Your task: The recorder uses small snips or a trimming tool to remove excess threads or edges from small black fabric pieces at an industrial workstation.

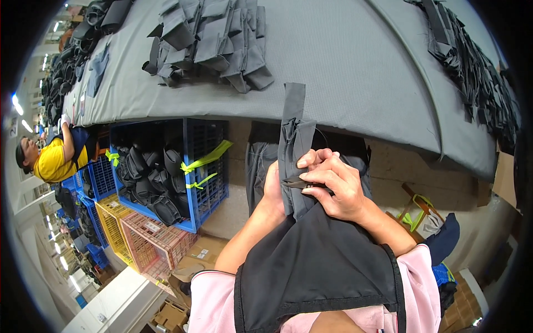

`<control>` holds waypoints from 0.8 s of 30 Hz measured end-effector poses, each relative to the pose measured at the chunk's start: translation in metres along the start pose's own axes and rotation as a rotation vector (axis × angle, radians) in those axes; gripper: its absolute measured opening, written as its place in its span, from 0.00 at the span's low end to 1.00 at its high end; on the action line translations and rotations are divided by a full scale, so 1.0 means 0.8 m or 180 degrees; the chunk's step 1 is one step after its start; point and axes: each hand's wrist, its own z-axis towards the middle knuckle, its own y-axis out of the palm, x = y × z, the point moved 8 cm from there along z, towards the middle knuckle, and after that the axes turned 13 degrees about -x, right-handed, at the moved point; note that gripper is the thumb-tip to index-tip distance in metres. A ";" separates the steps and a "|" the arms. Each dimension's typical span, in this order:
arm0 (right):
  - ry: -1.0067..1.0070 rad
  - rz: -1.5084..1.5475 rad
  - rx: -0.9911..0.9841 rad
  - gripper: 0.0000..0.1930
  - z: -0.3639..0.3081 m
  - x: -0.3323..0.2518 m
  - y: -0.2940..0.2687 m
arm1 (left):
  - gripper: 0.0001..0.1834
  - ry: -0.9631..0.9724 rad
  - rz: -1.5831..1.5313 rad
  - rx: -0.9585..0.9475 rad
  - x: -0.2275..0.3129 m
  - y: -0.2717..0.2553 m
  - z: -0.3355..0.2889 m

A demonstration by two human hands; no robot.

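A dark grey fabric strip [293, 105] stands up lengthwise in front of my body, its far end reaching the table edge. My left hand [272, 191] is closed round its left side, the fingers mostly hidden behind the cloth. My right hand [340, 186] pinches small black thread snips [295, 182], their pointed tip lying across the strip. The right thumb and index finger are at the snips. A thin loose thread curves off the strip's right side near my right fingertips. Below, a black apron [322, 261] covers my lap and chest.
A padded grey table [333, 72] spans the far side, bearing a stack of grey fabric pieces [222, 44] and a dark heap of strips [472, 72] at right. Left stand a blue crate [210, 172] of black pieces and a pink crate [147, 238]. A person in yellow [55, 161] is farther left.
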 end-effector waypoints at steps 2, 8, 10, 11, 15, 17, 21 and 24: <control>0.0006 -0.0014 -0.0018 0.17 0.000 -0.002 0.000 | 0.18 0.0001 -0.0067 -0.0070 -0.002 -0.004 0.001; 0.0068 0.0035 -0.0061 0.18 -0.001 -0.004 0.003 | 0.14 -0.0012 -0.0267 -0.0240 -0.002 0.003 0.003; 0.0078 -0.0023 -0.0039 0.17 -0.001 -0.005 0.003 | 0.14 -0.0010 -0.0189 -0.0177 -0.003 0.001 0.003; 0.0078 -0.0024 -0.0040 0.17 0.000 -0.005 0.004 | 0.14 -0.0006 -0.0138 -0.0178 -0.004 0.001 0.003; 0.0118 -0.0013 0.0012 0.17 -0.002 -0.004 0.007 | 0.13 -0.0005 -0.0047 -0.0050 -0.004 0.001 0.001; 0.0158 -0.0066 0.0003 0.17 -0.004 -0.005 0.008 | 0.13 -0.0003 -0.0049 -0.0047 -0.004 0.001 0.002; 0.0309 0.0029 0.0007 0.15 -0.008 -0.001 0.011 | 0.13 -0.0017 -0.0276 0.0005 -0.007 -0.006 0.001; 0.0420 0.0200 0.0141 0.14 -0.012 -0.001 0.001 | 0.13 -0.0053 -0.0484 -0.0072 -0.008 -0.004 0.003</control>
